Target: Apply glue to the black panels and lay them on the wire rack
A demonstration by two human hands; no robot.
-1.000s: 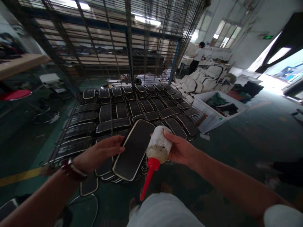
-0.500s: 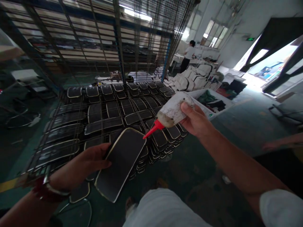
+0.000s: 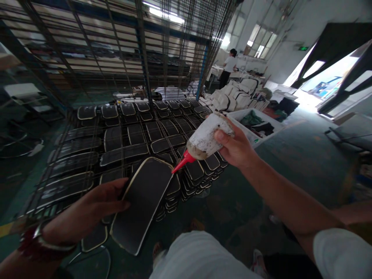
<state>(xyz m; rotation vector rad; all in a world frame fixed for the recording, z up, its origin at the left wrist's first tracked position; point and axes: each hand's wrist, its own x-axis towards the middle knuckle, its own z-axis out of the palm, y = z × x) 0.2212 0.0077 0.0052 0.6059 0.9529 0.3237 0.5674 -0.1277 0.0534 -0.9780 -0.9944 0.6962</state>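
My left hand [image 3: 99, 203] pinches the left edge of a dark, rounded panel [image 3: 142, 205], tilted, with a pale line along its rim. In my right hand [image 3: 235, 143] is a whitish, stained bottle [image 3: 207, 137] with a red nozzle [image 3: 183, 161] pointing down and left. The nozzle's tip meets the panel's upper right corner; whether it presses on the rim is too small to tell. Behind the panel, many similar dark panels [image 3: 165, 144] with pale rims lie in rows and stacks on a wire rack.
Tall wire grids [image 3: 145, 66] rise behind the panels. A white bin [image 3: 280, 126] of dark and green cloth stands at the right, near white bundles [image 3: 232, 97]. One person [image 3: 229, 68] stands at the back; another person's arm [image 3: 353, 213] and shoe [image 3: 257, 261] show at lower right.
Both hands, the panel and the bottle sit slightly further left in the view, as does the background. The other person's arm at the right has come closer, and a shoe now shows.
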